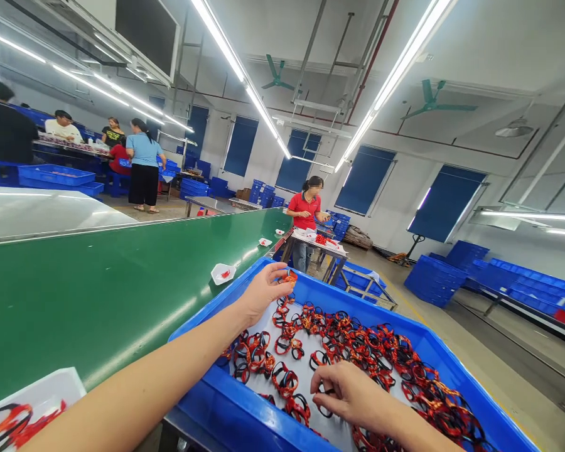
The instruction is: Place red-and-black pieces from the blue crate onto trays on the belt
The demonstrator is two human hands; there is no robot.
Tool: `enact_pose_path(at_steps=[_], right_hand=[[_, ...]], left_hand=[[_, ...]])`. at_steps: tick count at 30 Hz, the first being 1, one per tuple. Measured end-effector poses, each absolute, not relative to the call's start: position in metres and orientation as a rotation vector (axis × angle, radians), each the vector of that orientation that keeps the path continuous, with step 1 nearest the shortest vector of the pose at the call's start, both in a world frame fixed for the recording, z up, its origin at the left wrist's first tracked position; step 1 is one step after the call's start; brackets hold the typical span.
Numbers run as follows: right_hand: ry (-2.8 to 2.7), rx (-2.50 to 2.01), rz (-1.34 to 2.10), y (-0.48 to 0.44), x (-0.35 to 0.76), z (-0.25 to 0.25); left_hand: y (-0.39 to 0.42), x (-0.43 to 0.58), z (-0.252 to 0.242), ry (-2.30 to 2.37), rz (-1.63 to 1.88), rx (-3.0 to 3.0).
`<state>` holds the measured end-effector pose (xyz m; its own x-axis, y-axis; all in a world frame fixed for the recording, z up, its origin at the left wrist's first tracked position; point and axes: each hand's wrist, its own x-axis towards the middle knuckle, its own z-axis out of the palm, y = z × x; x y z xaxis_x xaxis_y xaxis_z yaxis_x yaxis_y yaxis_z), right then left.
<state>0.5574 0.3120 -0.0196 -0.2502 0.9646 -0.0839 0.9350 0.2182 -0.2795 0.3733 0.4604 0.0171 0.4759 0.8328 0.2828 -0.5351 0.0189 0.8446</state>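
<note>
My left hand (263, 292) reaches over the far left side of a blue plastic bin (245, 402). Its thumb and fingers pinch a small orange, red and black ring-shaped band (290, 276). Lower in the bin, my right hand (346, 392) hovers low among the bands, fingers curved, with a gap between thumb and forefinger and nothing visible between them. Many similar looped bands (358, 342) lie on the bin's pale lining, heaped thicker to the right. What the bands are exactly, I cannot tell.
A green conveyor belt (136, 276) runs along the left, carrying small white trays (223, 274) with red pieces. A larger white tray (59, 389) holds bands at lower left. A person in red (304, 210) stands beyond the bin at a table (320, 240). Blue crates (435, 279) are stacked right.
</note>
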Motion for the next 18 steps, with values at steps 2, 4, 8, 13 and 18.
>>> enact_pose_path(at_steps=[2,4,8,13,18], right_hand=[[-2.371,-1.846,0.410,0.3120,0.5589,-0.0196],[-2.379,-1.842,0.404,0.3121,0.5602,-0.0198],[-2.383,-1.832,0.369,0.3123,0.5620,-0.0203],[-2.397,-1.815,0.358,0.3124,0.5629,-0.0201],[-2.396,-1.796,0.343,0.3117,0.5625,-0.0171]], left_hand=[[0.4597,0.3737,0.0164,0.312,1.071,1.200],[0.4587,0.3736,0.0167,0.294,1.044,1.253],[0.4566,0.3726,0.0185,0.299,1.003,1.306],[0.4573,0.3732,0.0165,0.247,0.980,1.361],[0.4572,0.3720,0.0169,0.254,0.948,1.404]])
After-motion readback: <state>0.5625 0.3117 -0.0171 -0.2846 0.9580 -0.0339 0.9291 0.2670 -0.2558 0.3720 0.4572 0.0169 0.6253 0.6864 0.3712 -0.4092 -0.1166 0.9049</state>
